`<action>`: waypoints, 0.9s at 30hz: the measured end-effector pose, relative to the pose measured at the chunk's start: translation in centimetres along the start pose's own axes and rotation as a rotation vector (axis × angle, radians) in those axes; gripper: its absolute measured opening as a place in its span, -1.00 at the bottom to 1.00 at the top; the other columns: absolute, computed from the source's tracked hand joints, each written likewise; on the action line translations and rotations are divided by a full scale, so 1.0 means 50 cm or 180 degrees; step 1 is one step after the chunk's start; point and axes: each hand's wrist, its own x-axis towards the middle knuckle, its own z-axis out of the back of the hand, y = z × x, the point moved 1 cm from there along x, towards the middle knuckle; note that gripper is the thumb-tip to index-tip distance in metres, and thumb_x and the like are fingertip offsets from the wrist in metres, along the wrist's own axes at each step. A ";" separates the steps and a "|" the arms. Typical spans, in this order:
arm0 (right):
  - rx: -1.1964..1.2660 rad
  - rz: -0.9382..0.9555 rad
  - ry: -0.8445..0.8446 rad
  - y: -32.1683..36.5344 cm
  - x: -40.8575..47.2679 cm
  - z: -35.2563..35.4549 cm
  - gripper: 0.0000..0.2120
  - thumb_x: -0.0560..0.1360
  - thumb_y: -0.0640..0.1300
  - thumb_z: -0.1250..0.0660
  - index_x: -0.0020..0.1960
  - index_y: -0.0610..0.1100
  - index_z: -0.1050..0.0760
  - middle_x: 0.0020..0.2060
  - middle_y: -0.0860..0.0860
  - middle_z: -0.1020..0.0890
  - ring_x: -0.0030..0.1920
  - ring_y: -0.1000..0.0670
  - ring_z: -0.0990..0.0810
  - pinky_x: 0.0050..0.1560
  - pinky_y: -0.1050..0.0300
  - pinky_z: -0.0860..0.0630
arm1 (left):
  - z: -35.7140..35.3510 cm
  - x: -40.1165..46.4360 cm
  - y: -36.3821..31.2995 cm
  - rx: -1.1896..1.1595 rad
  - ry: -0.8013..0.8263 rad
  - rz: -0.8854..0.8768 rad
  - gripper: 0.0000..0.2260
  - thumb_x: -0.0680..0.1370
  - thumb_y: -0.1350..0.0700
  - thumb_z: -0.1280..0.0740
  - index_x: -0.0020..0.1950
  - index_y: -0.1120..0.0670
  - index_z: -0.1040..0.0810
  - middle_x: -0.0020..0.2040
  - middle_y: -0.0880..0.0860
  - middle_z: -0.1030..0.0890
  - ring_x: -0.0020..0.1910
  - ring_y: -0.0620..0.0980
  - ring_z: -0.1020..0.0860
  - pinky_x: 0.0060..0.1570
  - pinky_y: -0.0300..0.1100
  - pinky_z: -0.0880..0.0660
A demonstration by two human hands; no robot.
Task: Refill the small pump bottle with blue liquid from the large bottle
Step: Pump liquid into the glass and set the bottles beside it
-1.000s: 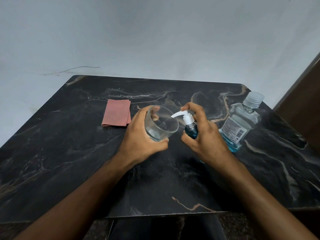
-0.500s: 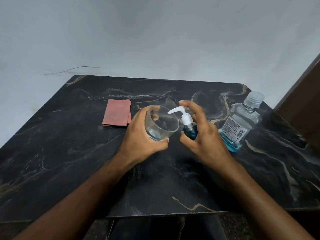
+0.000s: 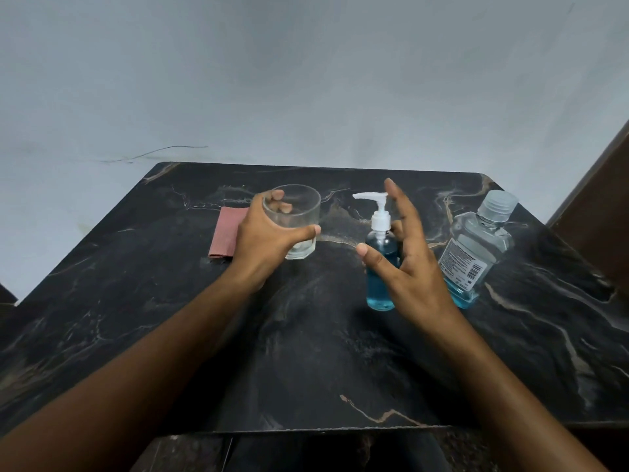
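The small pump bottle (image 3: pixel 380 267) is standing upright on the dark marble-patterned desk (image 3: pixel 306 352), right of centre, its white pump head pointing left and its clear body showing blue liquid up to about the shoulder. The right hand (image 3: pixel 413 264) is hovering just beside the bottle on its right, partly in front of it; its grip is spread, fingers straight and fanned upward, thumb reaching left across the bottle's front. Whether the palm or fingers are touching the bottle, I cannot tell. The left hand (image 3: pixel 269 240) is wrapping a clear drinking glass (image 3: pixel 296 219), thumb across the near side and fingertips showing through the far wall; the glass is sitting upright, left of the pump bottle and apart from it. Whether its base is resting on the desk is unclear. The large bottle (image 3: pixel 476 253) is standing at the right of the desk, near the right hand, capped with a translucent ribbed cap, label facing the camera, with a shallow band of blue liquid at its bottom. A folded reddish cloth (image 3: pixel 226 235) is lying flat behind the left hand, partly hidden by it.
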 end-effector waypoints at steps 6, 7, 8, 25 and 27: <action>-0.0159 -0.0007 -0.0199 -0.004 0.017 -0.006 -0.18 0.54 -0.07 -0.43 0.49 0.50 -0.01 0.39 -0.07 -0.46 0.29 -0.02 -0.54 0.31 -0.14 -0.54 | -0.025 0.050 0.016 0.0171 -0.0010 0.0194 -0.23 0.22 0.00 -0.70 0.35 -0.07 -0.45 0.14 -0.11 -0.63 0.13 -0.07 -0.63 0.21 -0.01 -0.60; -0.0151 -0.0012 -0.0223 -0.007 0.022 -0.005 -0.17 0.54 -0.08 -0.44 0.49 0.51 -0.01 0.36 -0.06 -0.48 0.25 0.03 -0.55 0.28 -0.07 -0.56 | -0.030 0.052 0.019 0.0178 -0.0021 0.0220 -0.24 0.22 0.02 -0.70 0.35 -0.07 -0.46 0.14 -0.11 -0.63 0.13 -0.06 -0.63 0.21 -0.01 -0.59; -0.0162 -0.0030 -0.0256 -0.011 0.027 -0.004 -0.15 0.53 -0.10 -0.45 0.49 0.51 -0.01 0.30 -0.03 -0.52 0.21 0.08 -0.57 0.24 0.02 -0.58 | -0.033 0.053 0.022 0.0177 -0.0034 0.0240 -0.25 0.22 0.03 -0.70 0.34 -0.07 -0.45 0.14 -0.10 -0.63 0.14 -0.06 -0.62 0.21 -0.01 -0.59; -0.0770 -0.0546 -0.0447 -0.077 0.159 -0.052 -0.48 0.46 -0.21 -0.53 0.35 -0.05 -0.44 0.07 0.01 -0.59 0.04 0.05 -0.59 0.14 0.04 -0.61 | -0.027 0.041 0.034 0.0159 0.0234 0.0401 -0.13 0.27 0.02 -0.70 0.48 -0.04 -0.35 0.26 -0.09 -0.57 0.27 -0.05 -0.56 0.20 -0.17 -0.51; -0.0611 -0.0673 -0.0417 -0.083 0.172 -0.056 -0.29 0.45 -0.25 -0.53 0.51 -0.02 -0.32 0.16 0.00 -0.62 0.09 0.06 -0.61 0.19 0.07 -0.61 | -0.020 0.037 0.034 0.0178 0.0342 0.0413 0.02 0.24 0.00 -0.72 0.58 -0.04 -0.23 0.39 -0.05 -0.53 0.38 0.00 -0.50 0.32 -0.12 -0.46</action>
